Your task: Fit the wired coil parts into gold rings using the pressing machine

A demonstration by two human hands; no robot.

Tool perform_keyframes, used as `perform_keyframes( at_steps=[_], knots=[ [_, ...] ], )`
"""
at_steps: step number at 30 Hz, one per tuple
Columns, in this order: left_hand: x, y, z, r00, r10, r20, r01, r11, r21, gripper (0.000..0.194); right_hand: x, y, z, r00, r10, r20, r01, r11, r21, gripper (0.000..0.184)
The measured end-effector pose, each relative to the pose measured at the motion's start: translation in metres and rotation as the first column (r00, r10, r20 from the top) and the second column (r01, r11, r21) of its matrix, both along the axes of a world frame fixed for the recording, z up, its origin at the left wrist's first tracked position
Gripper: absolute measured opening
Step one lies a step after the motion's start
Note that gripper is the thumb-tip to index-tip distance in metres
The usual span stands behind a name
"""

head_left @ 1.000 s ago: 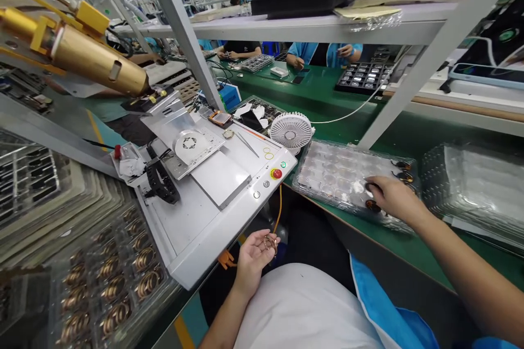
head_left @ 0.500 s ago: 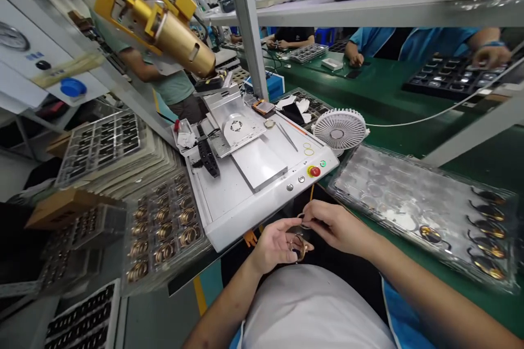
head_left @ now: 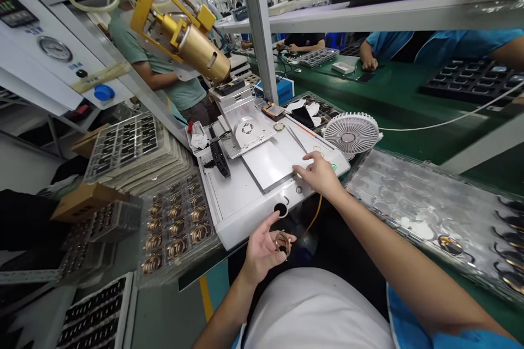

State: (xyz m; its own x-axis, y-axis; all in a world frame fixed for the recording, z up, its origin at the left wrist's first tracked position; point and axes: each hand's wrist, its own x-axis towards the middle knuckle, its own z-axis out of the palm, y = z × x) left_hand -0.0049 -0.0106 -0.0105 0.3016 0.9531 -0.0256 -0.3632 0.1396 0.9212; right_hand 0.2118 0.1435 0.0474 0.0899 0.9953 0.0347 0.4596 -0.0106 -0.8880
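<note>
My left hand [head_left: 264,248] is held palm up over my lap, below the bench edge, with its fingers curled round a few copper coil rings [head_left: 283,241]. My right hand [head_left: 320,173] reaches onto the white benchtop machine [head_left: 233,204]. Its thumb and forefinger are pinched together at the front edge of the machine's flat metal plate [head_left: 268,163]; what they hold, if anything, is too small to see. A round black part [head_left: 280,209] sits on the machine's front lip, between the two hands. A silver round fixture [head_left: 247,128] lies further back on the machine.
A gold cylindrical head [head_left: 200,52] hangs over the back of the machine. A tray of copper coils [head_left: 176,223] and stacked trays [head_left: 123,144] lie to the left. To the right are a small white fan [head_left: 352,133] and a clear blister tray [head_left: 393,196]. Other people work across the green table [head_left: 393,98].
My right hand left the blister tray, met my left hand at the coil rings, then moved up onto the machine. The view swung left. My left hand stayed low with the rings.
</note>
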Motion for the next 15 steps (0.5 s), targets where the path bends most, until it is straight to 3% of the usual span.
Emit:
perform_keyframes(
  at_steps=[3,6,8,10,12,15],
  knots=[
    [0.005,-0.008,-0.002,0.978,0.054,-0.201,-0.029,0.992,0.125,0.1,-0.001,-0.043,-0.013,0.978,0.138,-0.159,-0.135,0.99,0.028,0.029],
    [0.016,-0.01,-0.005,0.902,0.131,-0.41,0.006,0.948,0.317,0.097,-0.012,-0.088,-0.029,0.853,0.315,-0.415,-0.355,0.935,-0.02,0.039],
    [0.024,-0.009,-0.005,0.849,0.15,-0.506,0.081,0.91,0.407,0.098,-0.019,-0.105,-0.037,0.802,0.284,-0.525,-0.363,0.93,-0.052,0.051],
    [0.029,-0.006,-0.004,0.824,0.12,-0.553,0.151,0.895,0.419,0.097,-0.021,-0.111,-0.041,0.792,0.191,-0.58,-0.29,0.954,-0.081,0.053],
    [0.032,-0.004,-0.001,0.852,0.068,-0.52,0.171,0.901,0.398,0.095,-0.018,-0.108,-0.039,0.788,0.133,-0.601,-0.235,0.967,-0.095,0.049],
    [0.03,-0.001,0.002,0.922,0.04,-0.385,0.119,0.918,0.379,0.086,-0.006,-0.102,-0.031,0.771,0.156,-0.618,-0.277,0.955,-0.105,0.044]
  ],
)
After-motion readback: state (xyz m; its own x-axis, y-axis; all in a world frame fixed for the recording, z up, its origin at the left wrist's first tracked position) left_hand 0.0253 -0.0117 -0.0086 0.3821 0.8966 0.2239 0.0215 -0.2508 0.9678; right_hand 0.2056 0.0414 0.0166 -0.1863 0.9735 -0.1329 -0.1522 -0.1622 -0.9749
